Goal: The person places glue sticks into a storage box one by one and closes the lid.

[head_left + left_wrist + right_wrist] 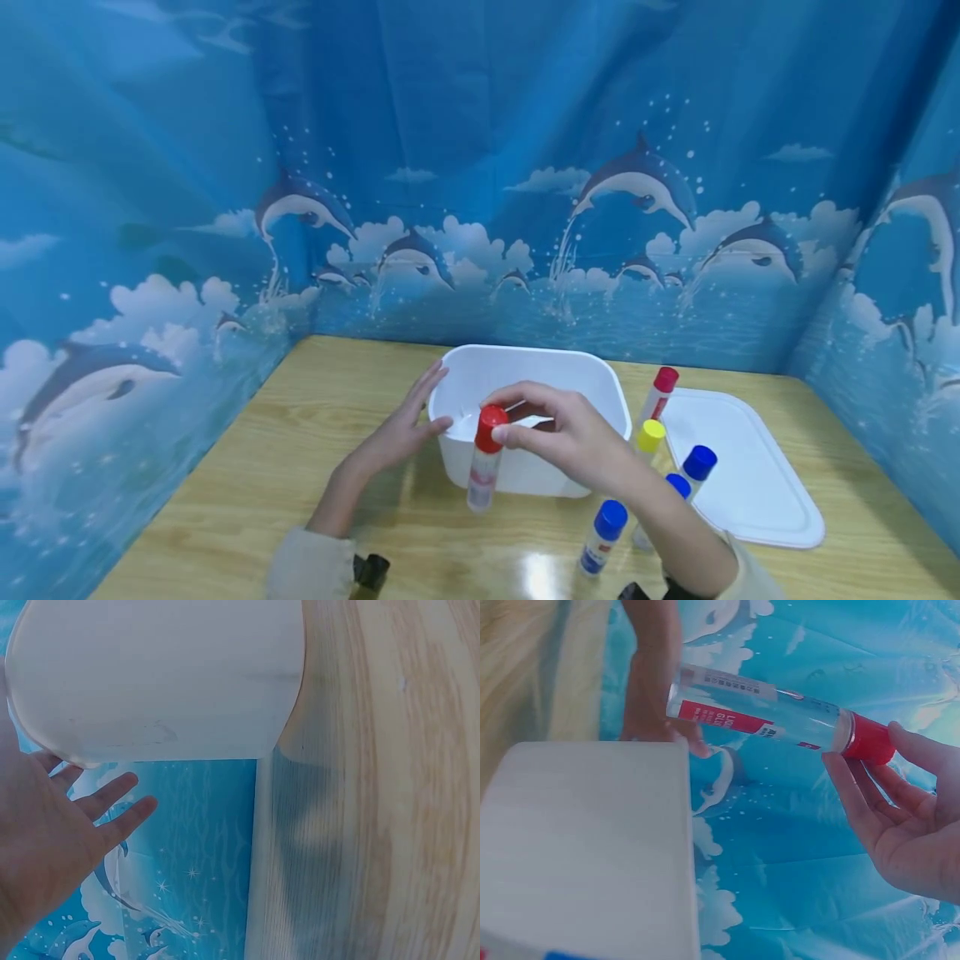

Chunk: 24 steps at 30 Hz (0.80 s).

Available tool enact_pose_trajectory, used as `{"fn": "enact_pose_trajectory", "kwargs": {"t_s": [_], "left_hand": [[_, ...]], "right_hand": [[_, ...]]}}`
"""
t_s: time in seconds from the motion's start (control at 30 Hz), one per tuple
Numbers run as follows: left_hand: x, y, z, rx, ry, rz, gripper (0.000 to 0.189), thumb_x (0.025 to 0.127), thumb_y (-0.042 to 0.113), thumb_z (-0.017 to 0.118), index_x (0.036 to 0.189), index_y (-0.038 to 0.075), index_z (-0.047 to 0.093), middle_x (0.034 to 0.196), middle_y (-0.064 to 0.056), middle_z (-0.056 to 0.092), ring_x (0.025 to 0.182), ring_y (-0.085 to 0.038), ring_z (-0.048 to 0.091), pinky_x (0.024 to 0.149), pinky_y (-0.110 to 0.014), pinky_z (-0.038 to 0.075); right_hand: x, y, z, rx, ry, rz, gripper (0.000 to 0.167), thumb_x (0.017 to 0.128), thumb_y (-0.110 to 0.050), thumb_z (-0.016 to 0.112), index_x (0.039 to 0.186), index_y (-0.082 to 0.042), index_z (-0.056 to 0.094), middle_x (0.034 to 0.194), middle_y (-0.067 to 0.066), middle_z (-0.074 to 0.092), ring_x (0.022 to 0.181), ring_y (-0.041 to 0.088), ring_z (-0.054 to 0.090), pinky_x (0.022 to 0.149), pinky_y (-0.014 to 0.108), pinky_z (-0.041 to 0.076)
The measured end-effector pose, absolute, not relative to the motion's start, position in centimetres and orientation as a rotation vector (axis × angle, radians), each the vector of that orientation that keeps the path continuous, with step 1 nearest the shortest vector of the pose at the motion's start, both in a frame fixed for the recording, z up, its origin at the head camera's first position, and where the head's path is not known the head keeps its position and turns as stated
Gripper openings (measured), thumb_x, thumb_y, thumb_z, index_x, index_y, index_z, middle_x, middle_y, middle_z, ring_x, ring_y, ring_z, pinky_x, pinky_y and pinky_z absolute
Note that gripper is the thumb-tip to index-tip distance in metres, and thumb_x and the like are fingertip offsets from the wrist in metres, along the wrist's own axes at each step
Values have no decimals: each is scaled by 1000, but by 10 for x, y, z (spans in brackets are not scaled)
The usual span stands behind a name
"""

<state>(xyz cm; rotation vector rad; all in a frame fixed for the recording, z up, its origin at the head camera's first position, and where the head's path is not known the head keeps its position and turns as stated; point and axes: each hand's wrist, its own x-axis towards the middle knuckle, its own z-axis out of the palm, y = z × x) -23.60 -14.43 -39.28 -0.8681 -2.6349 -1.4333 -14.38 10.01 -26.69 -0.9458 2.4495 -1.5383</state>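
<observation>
By its red cap, my right hand (562, 433) pinches a clear glue bottle (483, 479) between thumb and fingers. The bottle hangs in front of the white bin (525, 477), cap up and slightly tilted. Printed red and white labels show on its see-through body (765, 712) in the right wrist view. My left hand (397, 433) is at the bin's left end, thumb and fingertips right at the rim. Its fingers are spread and extended in the left wrist view, beside the bin's wall (157, 682).
Right of the bin stand more glue bottles: one red-capped (664, 381), one yellow-capped (651, 435) and several blue-capped ones, the nearest (603, 533) at the front. A white lid (750, 475) lies flat on the wooden table (285, 425). Dolphin-print curtains (465, 167) surround the table.
</observation>
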Motion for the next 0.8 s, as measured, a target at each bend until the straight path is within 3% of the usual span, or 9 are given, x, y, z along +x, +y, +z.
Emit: {"fn": "enact_pose_trajectory", "kwargs": {"t_s": [0.33, 0.53, 0.8], "left_hand": [[-234, -143, -390, -792, -2698, -1473, 73, 90, 44, 54, 148, 23, 15, 153, 0, 2, 136, -31, 4, 98, -61, 23], [-227, -141, -380, -773, -2730, -1508, 71, 92, 37, 54, 148, 20, 14, 153, -3, 0, 136, -33, 3, 99, -61, 22], [-233, -142, -388, -792, -2701, -1505, 74, 90, 42, 54, 148, 21, 14, 153, -3, 1, 136, -32, 4, 99, -62, 21]], "right_hand": [[-147, 93, -246, -915, 2592, -1622, 31, 90, -20, 59, 118, -6, 57, 110, 7, 61, 95, 19, 61, 77, 29, 52], [-149, 89, -238, -924, 2725, -1667, 31, 90, -19, 61, 118, -8, 58, 108, 5, 61, 95, 17, 59, 76, 28, 52], [-155, 85, -233, -852, 2854, -1715, 33, 90, -21, 61, 120, -9, 58, 112, 4, 59, 98, 17, 58, 78, 32, 52]]}}
